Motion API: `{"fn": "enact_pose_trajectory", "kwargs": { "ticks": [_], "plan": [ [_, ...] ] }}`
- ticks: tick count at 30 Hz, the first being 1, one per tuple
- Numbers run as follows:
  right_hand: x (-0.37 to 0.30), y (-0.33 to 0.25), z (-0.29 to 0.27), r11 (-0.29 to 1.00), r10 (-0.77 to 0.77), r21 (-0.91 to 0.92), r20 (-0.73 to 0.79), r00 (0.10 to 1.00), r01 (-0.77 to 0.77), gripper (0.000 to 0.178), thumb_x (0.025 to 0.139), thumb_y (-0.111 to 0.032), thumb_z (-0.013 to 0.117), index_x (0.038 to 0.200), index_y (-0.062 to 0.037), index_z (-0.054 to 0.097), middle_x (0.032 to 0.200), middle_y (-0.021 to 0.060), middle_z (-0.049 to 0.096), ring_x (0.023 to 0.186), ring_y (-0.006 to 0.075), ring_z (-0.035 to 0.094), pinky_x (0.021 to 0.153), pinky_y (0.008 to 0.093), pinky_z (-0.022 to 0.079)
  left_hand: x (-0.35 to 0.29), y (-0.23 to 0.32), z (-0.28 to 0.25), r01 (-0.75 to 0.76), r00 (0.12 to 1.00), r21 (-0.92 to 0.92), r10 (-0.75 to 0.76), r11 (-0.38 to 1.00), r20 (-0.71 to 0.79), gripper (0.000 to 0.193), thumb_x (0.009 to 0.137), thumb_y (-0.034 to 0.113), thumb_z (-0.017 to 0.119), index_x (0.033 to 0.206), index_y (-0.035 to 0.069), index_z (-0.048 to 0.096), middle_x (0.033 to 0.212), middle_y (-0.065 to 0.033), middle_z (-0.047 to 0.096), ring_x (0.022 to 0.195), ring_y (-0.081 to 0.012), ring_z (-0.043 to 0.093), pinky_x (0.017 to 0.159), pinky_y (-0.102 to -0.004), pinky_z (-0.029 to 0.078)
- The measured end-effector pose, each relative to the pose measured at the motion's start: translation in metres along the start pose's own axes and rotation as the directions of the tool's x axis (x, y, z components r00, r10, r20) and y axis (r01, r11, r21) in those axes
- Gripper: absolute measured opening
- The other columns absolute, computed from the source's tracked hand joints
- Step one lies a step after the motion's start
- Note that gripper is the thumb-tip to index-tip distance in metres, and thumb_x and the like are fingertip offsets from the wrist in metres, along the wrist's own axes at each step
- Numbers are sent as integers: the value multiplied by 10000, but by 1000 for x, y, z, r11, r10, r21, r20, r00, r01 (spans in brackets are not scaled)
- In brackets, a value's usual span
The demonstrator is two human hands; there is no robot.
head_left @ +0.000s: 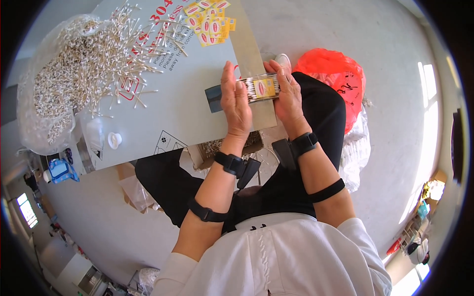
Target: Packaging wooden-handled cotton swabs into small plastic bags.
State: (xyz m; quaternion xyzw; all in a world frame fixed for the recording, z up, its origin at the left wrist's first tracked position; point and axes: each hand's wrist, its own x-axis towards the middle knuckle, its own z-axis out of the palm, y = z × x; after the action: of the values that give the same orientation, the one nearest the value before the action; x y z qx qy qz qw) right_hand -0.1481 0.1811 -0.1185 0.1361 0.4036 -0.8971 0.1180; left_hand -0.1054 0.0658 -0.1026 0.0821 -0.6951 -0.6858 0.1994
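Between my two hands is a pack of cotton swabs (255, 92), its swabs lying side by side with a yellow label card on top. My left hand (236, 101) presses the pack's left end with fingers fairly straight. At the right end, my right hand (289, 93) grips it, thumb on top and fingers curled around the far side. A dark flat piece (214, 99) lies on the board beside my left hand, partly covered by it. Loose cotton swabs (116, 64) spill from a clear plastic bag (29, 106) at the left.
Yellow label cards (210, 24) are piled at the board's (148, 118) far edge. A small white round object (114, 140) sits near its left front. Under the near edge stands a cardboard box (200, 158) holding swabs. A red plastic bag (328, 66) lies on the floor at right.
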Motion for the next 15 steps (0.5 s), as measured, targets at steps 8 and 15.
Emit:
{"fn": "enact_pose_trajectory", "kwargs": {
  "ticks": [8, 15],
  "plan": [
    [1, 8, -1, 998, -58, -29, 24, 998, 58, 403, 1022, -223, 524, 1321, 47, 527, 1335, 156, 578, 1204, 225, 558, 1034, 353, 452, -2, 3, 20, -44, 999, 84, 43, 995, 7, 517, 1048, 307, 390, 1443, -27, 402, 1499, -187, 404, 1405, -277, 357, 1153, -375, 268],
    [11, -21, -43, 883, -351, -390, -177, 919, 263, 331, 978, -208, 611, 1224, 14, 606, 1166, 90, 633, 1017, 162, 598, 920, 301, 486, 12, 2, -51, -52, 982, 228, 91, 972, -167, 335, 948, 100, 564, 1272, 15, 535, 1272, -139, 571, 1248, -298, 486, 1071, -399, 372]
  ]
}}
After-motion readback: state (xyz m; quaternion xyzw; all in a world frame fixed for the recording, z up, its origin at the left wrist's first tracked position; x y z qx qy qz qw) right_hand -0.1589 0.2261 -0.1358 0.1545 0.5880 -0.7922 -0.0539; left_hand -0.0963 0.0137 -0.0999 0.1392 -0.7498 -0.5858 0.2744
